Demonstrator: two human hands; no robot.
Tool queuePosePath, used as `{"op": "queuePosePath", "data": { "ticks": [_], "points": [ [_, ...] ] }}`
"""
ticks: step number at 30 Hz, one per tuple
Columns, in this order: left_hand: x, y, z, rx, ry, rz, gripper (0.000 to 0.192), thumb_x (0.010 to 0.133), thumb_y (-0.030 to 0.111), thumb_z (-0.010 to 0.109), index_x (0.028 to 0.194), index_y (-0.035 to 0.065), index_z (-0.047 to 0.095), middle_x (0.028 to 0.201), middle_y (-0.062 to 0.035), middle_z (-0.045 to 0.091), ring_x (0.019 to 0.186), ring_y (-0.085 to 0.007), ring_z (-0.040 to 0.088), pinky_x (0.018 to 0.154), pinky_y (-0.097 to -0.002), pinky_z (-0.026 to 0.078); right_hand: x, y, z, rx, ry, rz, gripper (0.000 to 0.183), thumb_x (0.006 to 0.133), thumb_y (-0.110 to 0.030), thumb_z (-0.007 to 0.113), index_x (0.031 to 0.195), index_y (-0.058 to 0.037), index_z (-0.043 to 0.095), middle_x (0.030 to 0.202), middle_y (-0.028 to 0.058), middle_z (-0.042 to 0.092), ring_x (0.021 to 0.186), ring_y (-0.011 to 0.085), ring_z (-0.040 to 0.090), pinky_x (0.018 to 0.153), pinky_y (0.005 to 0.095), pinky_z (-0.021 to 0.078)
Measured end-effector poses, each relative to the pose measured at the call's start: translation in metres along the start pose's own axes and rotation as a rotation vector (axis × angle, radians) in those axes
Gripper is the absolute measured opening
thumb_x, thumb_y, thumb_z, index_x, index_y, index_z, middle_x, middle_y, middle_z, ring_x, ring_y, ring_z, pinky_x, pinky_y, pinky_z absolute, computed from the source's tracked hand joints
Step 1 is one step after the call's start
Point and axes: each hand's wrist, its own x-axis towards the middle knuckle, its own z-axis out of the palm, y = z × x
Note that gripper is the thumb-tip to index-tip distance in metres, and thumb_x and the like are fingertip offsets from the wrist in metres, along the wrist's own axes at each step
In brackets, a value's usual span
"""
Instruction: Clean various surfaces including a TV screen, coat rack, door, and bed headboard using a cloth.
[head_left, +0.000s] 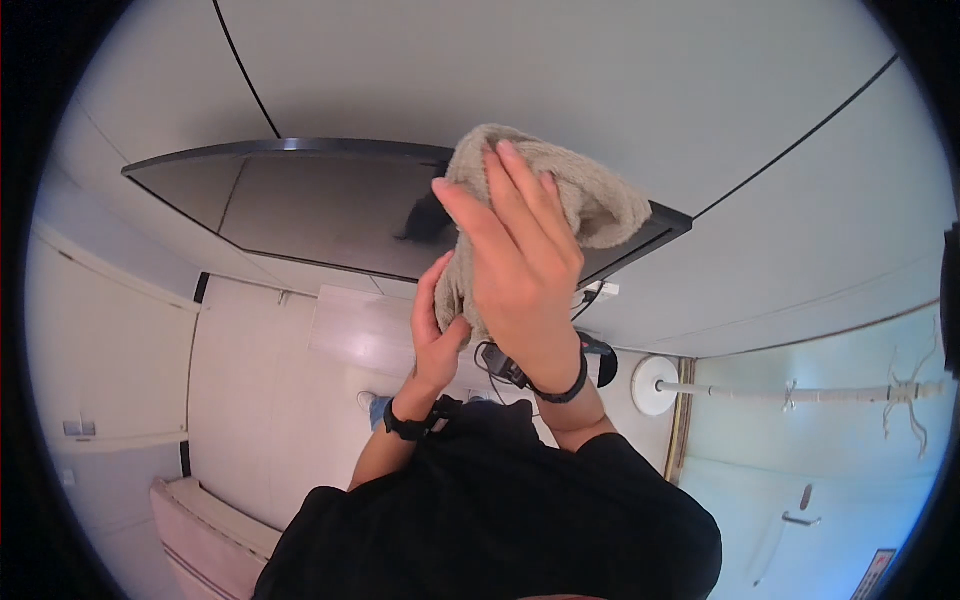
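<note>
A beige terry towel (611, 202) lies bunched over the right part of a flat-screen television (330, 199), covering a stretch of its top edge. My right hand (525, 270) is on the towel, its back towards me and its fingers spread along the folds. Lower down, my left hand (435, 349) grips the hanging end of the towel between thumb and fingers. The television is fixed in front of a panelled wall, and its dark screen reflects a blurred figure.
Below the television stands a pale wooden bench or cabinet (360, 322). A black device with cables (504, 365) is near my right wrist. A power socket (606, 290) is on the wall. At right stands a white coat stand (654, 386); a pink padded seat (202, 540) is lower left.
</note>
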Motion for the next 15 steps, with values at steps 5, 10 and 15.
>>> {"op": "queuePosePath", "data": {
  "ticks": [5,10,15],
  "points": [
    [0.017,0.030,-0.043,-0.046,-0.107,-0.003,0.068,0.077,-0.008,0.048,0.143,-0.0010,0.034,0.140,-0.0111,0.044,0.128,-0.0182,0.043,0.109,-0.0331,0.032,0.014,-0.033,0.044,0.026,-0.006,-0.027,0.038,0.069,0.002,0.058,0.104,-0.0084,0.071,0.117,0.0191,0.065,0.118,0.0347,0.058,0.098,0.0520,0.0454],
    [0.021,0.060,-0.112,-0.061,-0.103,0.042,0.065,0.078,-0.008,0.048,0.142,-0.0008,0.036,0.138,-0.0104,0.046,0.127,-0.0178,0.045,0.108,-0.0316,0.032,0.030,-0.079,0.089,-0.045,-0.113,-0.033,0.038,0.073,0.003,0.054,0.106,-0.0083,0.069,0.123,0.0187,0.062,0.124,0.0350,0.054,0.102,0.0517,0.0421],
    [0.032,0.103,-0.168,0.003,-0.087,0.029,0.064,0.079,-0.001,0.053,0.141,0.0000,0.038,0.136,-0.0099,0.048,0.126,-0.0179,0.045,0.108,-0.0317,0.032,0.047,-0.119,0.129,-0.062,-0.142,-0.048,0.039,0.075,0.006,0.054,0.109,-0.0084,0.067,0.126,0.0193,0.060,0.126,0.0353,0.051,0.105,0.0518,0.0393]
  ]
}}
